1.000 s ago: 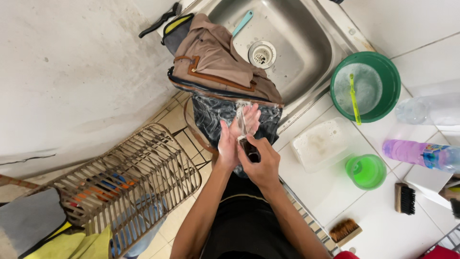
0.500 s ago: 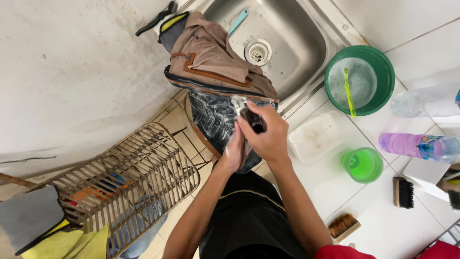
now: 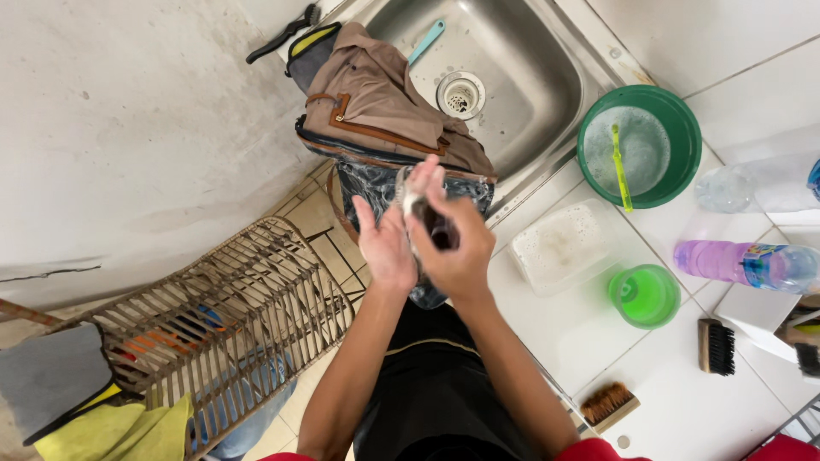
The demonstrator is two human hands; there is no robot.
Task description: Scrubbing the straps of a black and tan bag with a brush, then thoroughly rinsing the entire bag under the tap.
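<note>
Both forearms raised over brown backpack (image 3: 376, 107), left hand (image 3: 386, 248) open — cupped beside, right hand (image 3: 457, 256) grip clenched on small dark brush (image 3: 431, 224)

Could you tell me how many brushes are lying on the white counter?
3 fully seen: a black-bristled brush right of the green cup, a brown-bristled brush near the bottom edge, and a black long-handled brush top left. Another may be cut off at the right edge.

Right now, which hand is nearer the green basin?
Right. The right hand is on the side toward the green basin; the left hand sits beyond it, pressed against it over the brown bag.
</note>
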